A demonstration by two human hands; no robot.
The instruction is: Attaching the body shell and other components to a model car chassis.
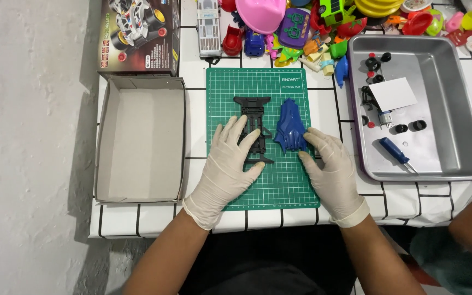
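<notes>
Left hand: the left hand (226, 169), in a thin white glove, lies flat and palm down on the green gridded cutting mat (258, 82), fingers spread; its fingertips rest on the lower part of the black plastic toy-car chassis (252, 109), nothing pinched.
Right hand: the right hand (331, 172), gloved the same way, lies open on the mat's right edge, fingers loosely spread, the fingertips touching the lower right side of the blue moulded plastic car body shell (289, 123); it grips nothing.
Chassis: flat on the mat, lengthwise from 12 to 6 o'clock, just left of the mat's middle.
Body shell: just beside the chassis at its 3 o'clock, lying along the same line; whether the two parts touch cannot be told.
Mat: at the middle of the white tabletop (198, 136) with black grid lines.
Open box: a shallow grey cardboard box tray (137, 136) at 9 o'clock of the mat, near it.
Lid: a printed cardboard box lid (137, 35) showing a toy car, at 11 o'clock of the mat, touching the tray's far edge.
Metal tray: a rectangular grey metal baking tray (454, 109) at 3 o'clock of the mat, near the right hand but apart from it.
Tray contents: a white card (393, 94), small black wheels (419, 125), a small motor (385, 118) and a blue-handled screwdriver (395, 151), the screwdriver at the tray's 6 o'clock side.
Far edge: a heap of bright plastic toys (323, 27) at 12 to 1 o'clock, a pink bowl (260, 13) among them.
</notes>
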